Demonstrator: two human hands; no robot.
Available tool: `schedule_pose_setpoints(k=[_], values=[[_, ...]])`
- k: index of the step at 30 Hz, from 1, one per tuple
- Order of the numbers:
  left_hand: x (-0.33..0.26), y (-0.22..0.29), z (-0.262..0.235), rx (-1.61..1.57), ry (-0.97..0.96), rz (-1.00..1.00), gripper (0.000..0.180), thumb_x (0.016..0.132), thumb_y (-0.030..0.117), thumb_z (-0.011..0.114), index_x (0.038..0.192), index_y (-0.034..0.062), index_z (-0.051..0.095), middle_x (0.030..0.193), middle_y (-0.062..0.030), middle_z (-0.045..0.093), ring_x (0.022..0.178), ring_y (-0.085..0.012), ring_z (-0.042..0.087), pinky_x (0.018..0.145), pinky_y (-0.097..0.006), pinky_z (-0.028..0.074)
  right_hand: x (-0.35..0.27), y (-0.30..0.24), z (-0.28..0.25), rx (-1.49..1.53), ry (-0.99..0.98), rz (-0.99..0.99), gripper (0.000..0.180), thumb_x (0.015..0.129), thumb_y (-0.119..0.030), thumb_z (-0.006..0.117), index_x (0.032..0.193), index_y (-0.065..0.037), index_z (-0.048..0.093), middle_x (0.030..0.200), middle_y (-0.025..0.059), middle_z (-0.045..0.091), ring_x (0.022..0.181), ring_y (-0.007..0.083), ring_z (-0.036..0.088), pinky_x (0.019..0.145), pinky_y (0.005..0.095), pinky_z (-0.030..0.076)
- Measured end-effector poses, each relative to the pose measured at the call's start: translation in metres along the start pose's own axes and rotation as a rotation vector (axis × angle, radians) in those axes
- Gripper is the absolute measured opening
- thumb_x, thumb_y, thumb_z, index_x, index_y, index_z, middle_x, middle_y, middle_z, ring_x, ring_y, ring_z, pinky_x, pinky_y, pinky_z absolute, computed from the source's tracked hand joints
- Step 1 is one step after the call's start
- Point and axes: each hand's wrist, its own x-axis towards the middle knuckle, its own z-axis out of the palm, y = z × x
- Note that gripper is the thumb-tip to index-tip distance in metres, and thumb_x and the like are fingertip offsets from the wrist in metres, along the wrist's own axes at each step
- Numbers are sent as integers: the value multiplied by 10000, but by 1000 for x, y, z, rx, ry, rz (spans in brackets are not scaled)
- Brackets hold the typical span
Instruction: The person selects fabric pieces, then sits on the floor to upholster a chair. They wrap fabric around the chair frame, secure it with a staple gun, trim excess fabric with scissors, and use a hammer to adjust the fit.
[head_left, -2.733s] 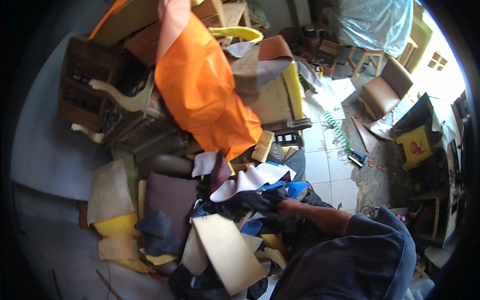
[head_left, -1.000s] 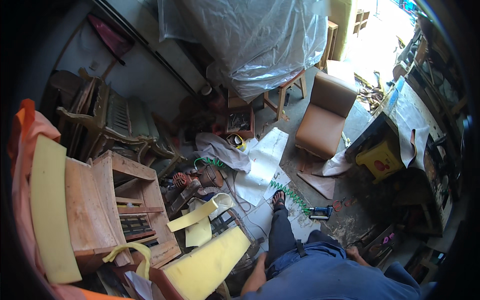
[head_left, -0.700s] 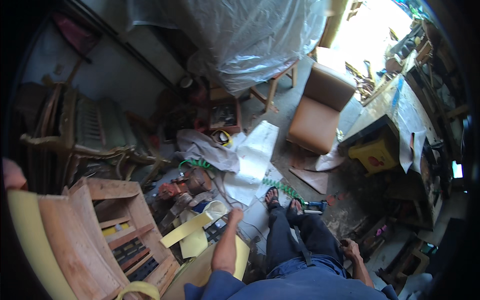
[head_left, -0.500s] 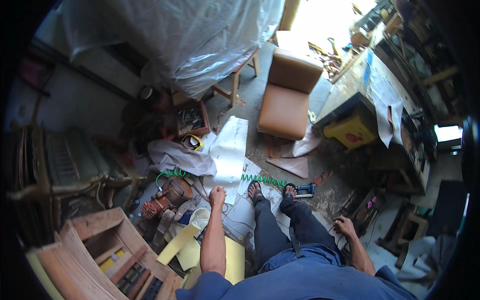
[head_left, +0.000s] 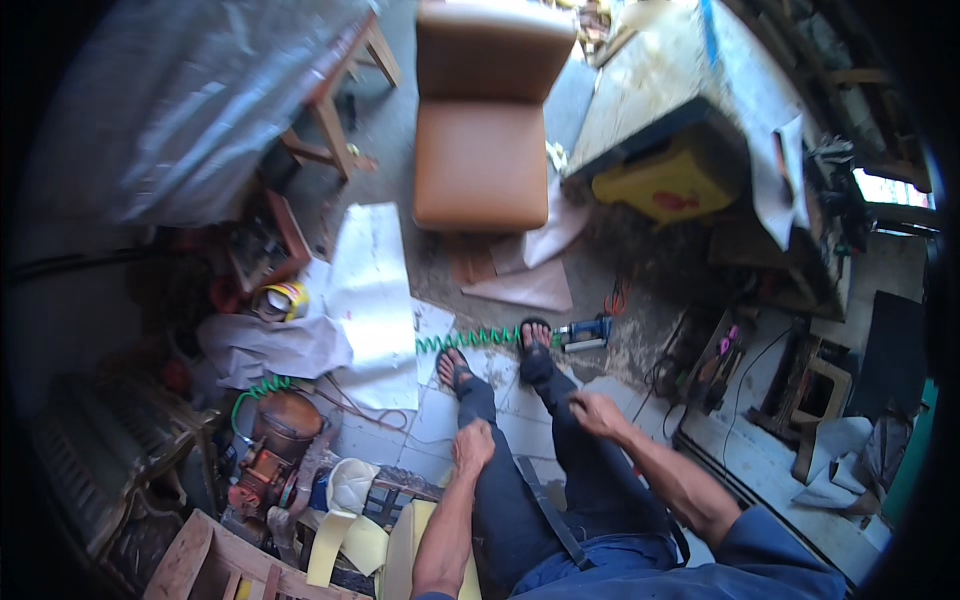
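Both my hands are down at my dark trousers. Closed over the left trouser leg near the knee is my left hand, its fingers curled and mostly hidden. My right hand is bent at the right knee, fingertips pinched against the cloth. My sandalled feet stand on the floor beside a green coiled air hose. By the right foot, a blue-and-grey air tool lies at the hose end. A brown padded chair stands ahead of me.
At left lie a white sheet, a yellow tape roll and an orange compressor. A wooden frame and yellow foam pieces are near my left arm. A workbench with a yellow case stands at right.
Both hands have come in to my knees, the right one from out at the side. My view has shifted, so the chair appears nearer and further left.
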Motion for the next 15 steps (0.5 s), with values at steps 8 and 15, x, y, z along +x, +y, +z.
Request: schedule_pose_setpoints(k=[8, 15], values=[[314, -30, 11, 86, 80, 107, 316, 957, 202, 563, 1179, -19, 608, 1099, -304, 646, 1044, -481, 623, 890, -570, 496, 376, 128, 46, -533, 45, -119, 535, 912, -179, 608, 1425, -91, 486, 1398, 283, 504, 1075, 477, 636, 941, 517, 533], [466, -75, 26, 325, 760, 38, 827, 856, 222, 775, 1535, 67, 329, 1573, -296, 243, 1449, -517, 222, 1098, -638, 263, 539, 131, 36, -551, 152, -145, 755, 892, -264, 689, 1550, -155, 336, 1550, 271, 360, 1174, 476, 596, 921, 535, 535]])
